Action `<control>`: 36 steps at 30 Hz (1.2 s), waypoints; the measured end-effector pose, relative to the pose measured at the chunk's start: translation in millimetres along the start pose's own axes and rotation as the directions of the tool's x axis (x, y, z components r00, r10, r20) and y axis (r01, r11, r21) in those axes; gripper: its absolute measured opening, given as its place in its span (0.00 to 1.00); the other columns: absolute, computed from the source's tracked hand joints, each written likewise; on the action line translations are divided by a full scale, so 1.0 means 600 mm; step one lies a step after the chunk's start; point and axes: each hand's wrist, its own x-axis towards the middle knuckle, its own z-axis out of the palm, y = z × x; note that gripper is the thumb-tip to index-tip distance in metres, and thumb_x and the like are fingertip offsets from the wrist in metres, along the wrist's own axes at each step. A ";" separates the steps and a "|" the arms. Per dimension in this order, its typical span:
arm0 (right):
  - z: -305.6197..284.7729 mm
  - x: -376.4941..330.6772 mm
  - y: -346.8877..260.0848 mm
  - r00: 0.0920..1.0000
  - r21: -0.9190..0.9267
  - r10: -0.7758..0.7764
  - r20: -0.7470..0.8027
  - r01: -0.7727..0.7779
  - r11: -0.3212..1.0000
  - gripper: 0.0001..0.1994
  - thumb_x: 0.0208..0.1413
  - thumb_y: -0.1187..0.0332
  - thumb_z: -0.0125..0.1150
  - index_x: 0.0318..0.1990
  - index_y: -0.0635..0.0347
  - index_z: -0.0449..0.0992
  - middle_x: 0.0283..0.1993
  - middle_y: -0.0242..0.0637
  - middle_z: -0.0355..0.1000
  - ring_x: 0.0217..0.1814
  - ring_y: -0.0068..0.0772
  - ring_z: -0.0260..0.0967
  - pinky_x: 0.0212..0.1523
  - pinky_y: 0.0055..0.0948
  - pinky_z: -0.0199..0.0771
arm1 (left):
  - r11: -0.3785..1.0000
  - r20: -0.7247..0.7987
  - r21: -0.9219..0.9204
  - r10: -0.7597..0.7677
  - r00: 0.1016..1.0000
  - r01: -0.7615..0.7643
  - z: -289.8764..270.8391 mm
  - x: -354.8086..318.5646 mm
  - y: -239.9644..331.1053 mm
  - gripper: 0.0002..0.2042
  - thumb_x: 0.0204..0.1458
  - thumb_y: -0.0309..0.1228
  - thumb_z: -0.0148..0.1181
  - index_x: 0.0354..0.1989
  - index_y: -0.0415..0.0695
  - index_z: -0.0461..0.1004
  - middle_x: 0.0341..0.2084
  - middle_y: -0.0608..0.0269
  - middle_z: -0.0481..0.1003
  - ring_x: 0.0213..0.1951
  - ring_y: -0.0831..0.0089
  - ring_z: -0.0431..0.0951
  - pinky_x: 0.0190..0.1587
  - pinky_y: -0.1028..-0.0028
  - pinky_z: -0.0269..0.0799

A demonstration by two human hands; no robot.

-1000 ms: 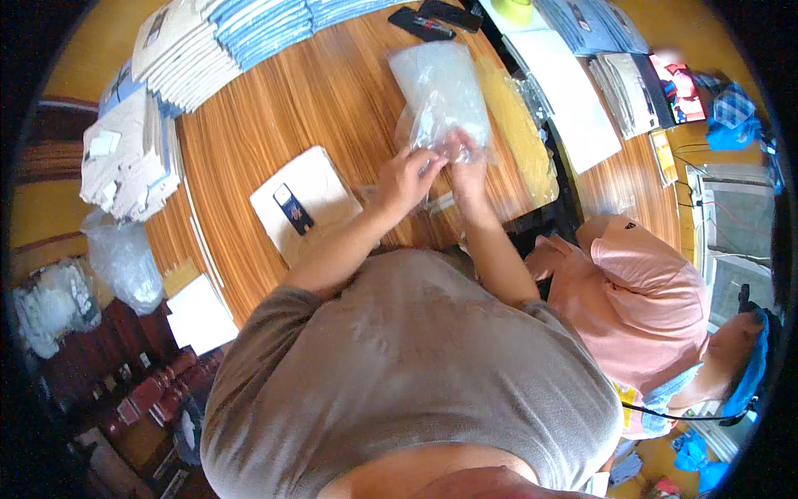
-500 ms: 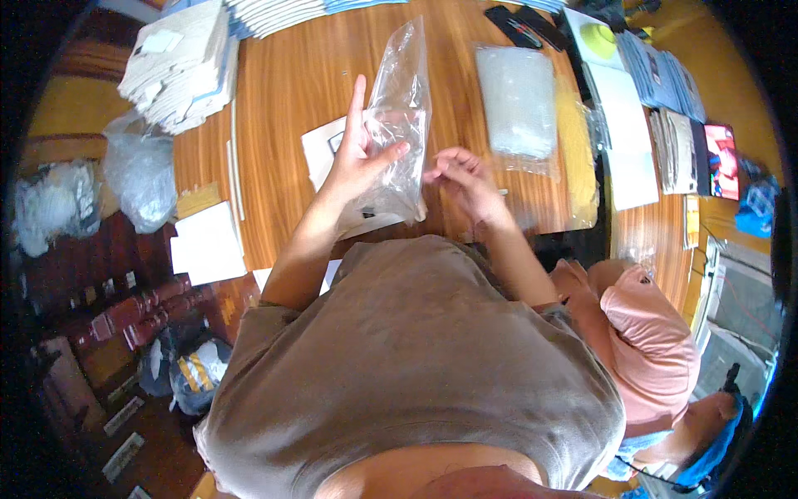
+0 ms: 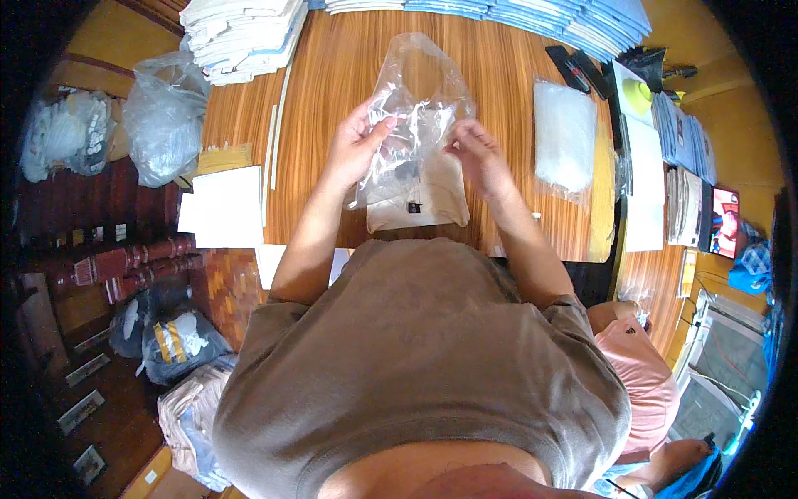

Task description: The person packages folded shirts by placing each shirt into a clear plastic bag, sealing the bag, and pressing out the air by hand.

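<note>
We see a wide wooden table (image 3: 507, 100) filling the upper part of the view, with the person's brown-shirted torso covering its near edge. Along the far edge lie stacks of blue-and-white folded items (image 3: 573, 17), and at the far left corner a stack of white folded items (image 3: 241, 33). A pile of clear plastic bags (image 3: 564, 137) rests to the right, well apart from the hands. Off the table's left side sits a bulging grey plastic sack (image 3: 162, 121), with white sheets (image 3: 226, 206) near it. A folded beige garment (image 3: 420, 200) lies on the table just under the hands. Above it we find the clear plastic bag (image 3: 413, 108), held up and crumpled. The left hand (image 3: 356, 145) pinches its left edge with thumb and fingers closed on it; the right hand (image 3: 478, 158) grips the right edge with curled fingers.
</note>
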 end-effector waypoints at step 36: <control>0.053 0.136 -0.156 0.988 -0.676 0.086 -0.124 -0.148 0.722 0.12 0.65 0.65 0.68 0.47 0.65 0.82 0.34 0.33 0.81 0.17 0.17 0.67 0.18 0.19 0.68 | 0.867 -0.170 0.356 0.427 0.888 -0.349 -0.052 0.148 0.047 0.65 0.47 0.48 0.80 0.78 0.33 0.31 0.76 0.28 0.33 0.77 0.42 0.45 0.73 0.50 0.57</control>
